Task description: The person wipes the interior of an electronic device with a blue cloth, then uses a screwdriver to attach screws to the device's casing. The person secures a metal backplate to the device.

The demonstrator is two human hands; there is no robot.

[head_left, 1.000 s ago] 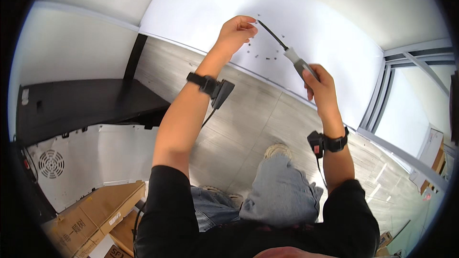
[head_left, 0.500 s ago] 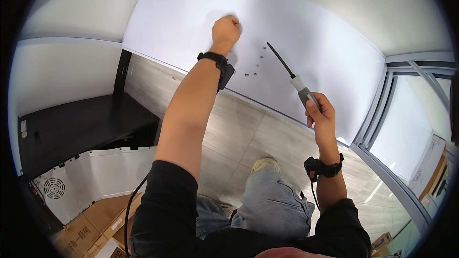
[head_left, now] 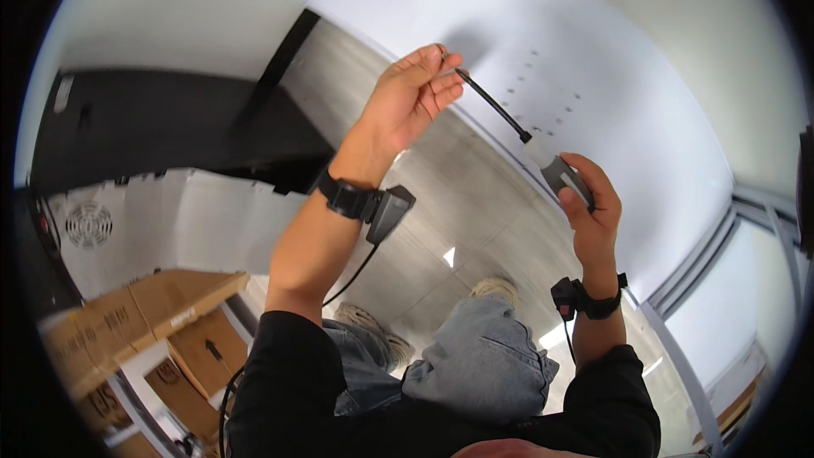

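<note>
My left hand is raised near the table's front edge, thumb and forefinger pinched on a small screw, its other fingers loosely curled. My right hand is wrapped round the grey handle of a screwdriver. The black shaft slants up and to the left, its tip close beside the left fingers and the screw; whether tip and screw touch I cannot tell. Beyond the shaft, several small dark screws lie in loose rows on the white table.
A metal frame runs along the right side. To the left stand a black cabinet and a pale panel with a round vent. Cardboard boxes are stacked at lower left. Cables hang from the black straps on both wrists.
My left hand has come back toward me from over the table and turned palm-up with the screw showing. The screwdriver tip is now beside it. The view has shifted.
</note>
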